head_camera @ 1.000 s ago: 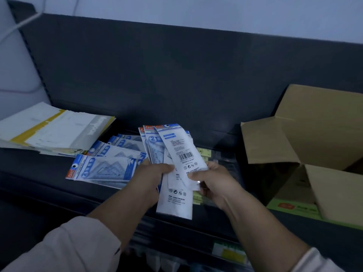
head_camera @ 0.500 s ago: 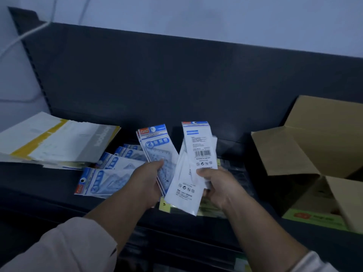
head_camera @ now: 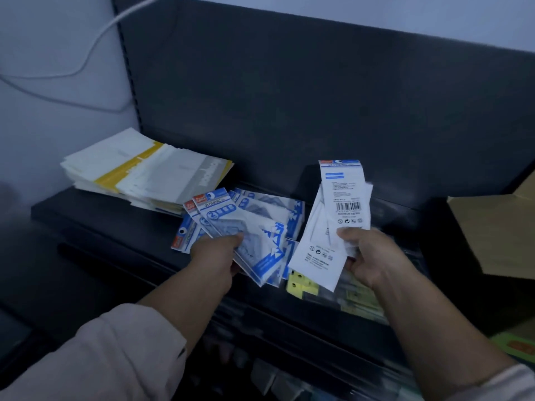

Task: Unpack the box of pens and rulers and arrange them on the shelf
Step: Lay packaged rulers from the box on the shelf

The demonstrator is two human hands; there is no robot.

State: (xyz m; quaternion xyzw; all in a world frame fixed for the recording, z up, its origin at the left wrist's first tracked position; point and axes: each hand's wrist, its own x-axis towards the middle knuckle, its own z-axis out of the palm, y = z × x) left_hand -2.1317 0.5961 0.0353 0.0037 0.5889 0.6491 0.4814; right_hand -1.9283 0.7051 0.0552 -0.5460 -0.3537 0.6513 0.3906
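Shelf [head_camera: 115, 227], dark back panel [head_camera: 289, 96]

A crowded shelf [head_camera: 95, 227], placed by the fingers
Behind the left hand [head_camera: 215, 256]'s fingers and their ruler packets [head_camera: 228, 221] lie loose packets [head_camera: 285, 211], a paper stack [head_camera: 144, 172] further left; right of the right hand [head_camera: 373, 256]'s fingers and their held packets [head_camera: 344, 198] sits the box [head_camera: 492, 235], perhaps more packets [head_camera: 301, 285] beneath.
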